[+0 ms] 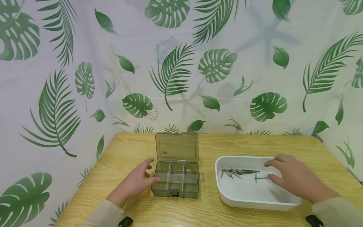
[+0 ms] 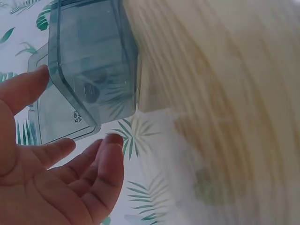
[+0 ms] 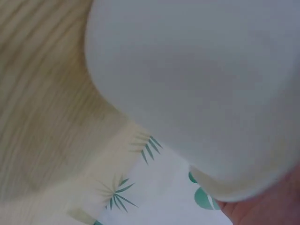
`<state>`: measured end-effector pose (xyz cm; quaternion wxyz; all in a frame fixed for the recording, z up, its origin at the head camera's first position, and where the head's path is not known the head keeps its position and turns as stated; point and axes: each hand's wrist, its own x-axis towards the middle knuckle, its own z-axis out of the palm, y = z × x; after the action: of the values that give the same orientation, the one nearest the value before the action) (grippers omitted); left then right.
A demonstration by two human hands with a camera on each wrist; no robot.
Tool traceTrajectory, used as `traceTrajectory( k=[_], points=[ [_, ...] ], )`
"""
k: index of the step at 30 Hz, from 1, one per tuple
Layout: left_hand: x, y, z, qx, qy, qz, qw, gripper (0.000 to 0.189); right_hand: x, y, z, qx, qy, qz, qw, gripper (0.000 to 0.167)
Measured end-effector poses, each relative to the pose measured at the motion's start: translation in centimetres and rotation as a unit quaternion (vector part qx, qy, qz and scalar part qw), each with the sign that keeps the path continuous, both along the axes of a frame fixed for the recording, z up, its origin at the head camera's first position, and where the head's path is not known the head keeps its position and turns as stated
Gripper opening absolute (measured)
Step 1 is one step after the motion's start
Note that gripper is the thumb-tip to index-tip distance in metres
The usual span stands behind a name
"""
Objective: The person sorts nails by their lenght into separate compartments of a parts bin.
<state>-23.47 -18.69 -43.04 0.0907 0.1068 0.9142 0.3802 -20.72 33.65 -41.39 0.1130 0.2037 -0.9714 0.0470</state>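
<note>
In the head view my left hand (image 1: pixel 136 182) is at the left side of a smoky clear plastic compartment box (image 1: pixel 175 192), fingers loosely bent and apart. Its thumb lies at the box's left edge, seeming to touch it; the left wrist view shows the palm (image 2: pixel 42 192) beside the box wall (image 2: pixel 93 61). The box's hinged lid (image 1: pixel 177 147) stands raised at the back. My right hand (image 1: pixel 292 176) hovers over the right part of a white tray (image 1: pixel 241 198), thumb and fingers spread. Dark thin screws or nails (image 1: pixel 238 172) lie in the tray, one ending near the thumb.
The box and tray stand side by side on a wood-grain table (image 1: pixel 136 145), with a strip of tabletop between them. A small latch tab (image 1: pixel 201 177) sticks out at the box's right. A leaf-print cloth (image 1: pixel 181 78) hangs behind the table and at its sides.
</note>
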Motion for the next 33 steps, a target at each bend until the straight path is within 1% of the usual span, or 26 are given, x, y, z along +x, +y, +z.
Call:
traceTrajectory(
  k=[3, 6, 9, 13, 16, 20, 24, 29, 31, 33],
  points=[
    [-0.3, 0.1, -0.3, 0.056, -0.041, 0.007, 0.9976, 0.083, -0.6, 0.1, -0.6, 0.019, -0.002, 0.004, 0.9998, 0.026],
    [-0.5, 0.2, -0.6, 0.1, -0.069, 0.003, 0.9926, 0.081, -1.2, 0.2, -1.3, 0.048, -0.009, 0.01, 0.9988, 0.02],
    [-0.7, 0.1, -1.0, 0.13, -0.083, -0.006, 0.988, 0.079, -1.6, 0.0, -1.7, 0.072, -0.013, 0.029, 0.9969, 0.014],
    [-0.9, -0.3, -1.6, 0.167, -0.095, -0.005, 0.9813, 0.077, -2.0, -0.5, -2.2, 0.085, -0.015, 0.047, 0.9952, 0.01],
    [-1.1, -0.7, -2.1, 0.199, -0.109, -0.004, 0.9738, 0.075, -2.2, -0.9, -2.6, 0.083, -0.03, 0.049, 0.9949, 0.011],
    [-1.4, -1.1, -2.8, 0.231, -0.124, -0.017, 0.9649, 0.073, -2.3, -1.3, -3.0, 0.079, -0.054, 0.049, 0.9942, 0.018],
    [-1.4, -1.4, -3.4, 0.267, -0.144, -0.027, 0.9525, 0.073, -2.2, -1.3, -3.3, 0.079, -0.058, 0.051, 0.9939, 0.025],
    [-1.4, -1.6, -4.0, 0.311, -0.177, -0.018, 0.9336, 0.072, -2.4, -1.2, -3.4, 0.082, -0.066, 0.057, 0.9928, 0.027],
    [-1.4, -1.6, -4.1, 0.322, -0.187, -0.016, 0.928, 0.072, -2.5, -1.1, -3.4, 0.083, -0.073, 0.054, 0.9924, 0.027],
    [-1.4, -1.5, -4.2, 0.329, -0.19, -0.016, 0.9247, 0.072, -2.5, -1.1, -3.4, 0.078, -0.075, 0.054, 0.9926, 0.027]
  ],
)
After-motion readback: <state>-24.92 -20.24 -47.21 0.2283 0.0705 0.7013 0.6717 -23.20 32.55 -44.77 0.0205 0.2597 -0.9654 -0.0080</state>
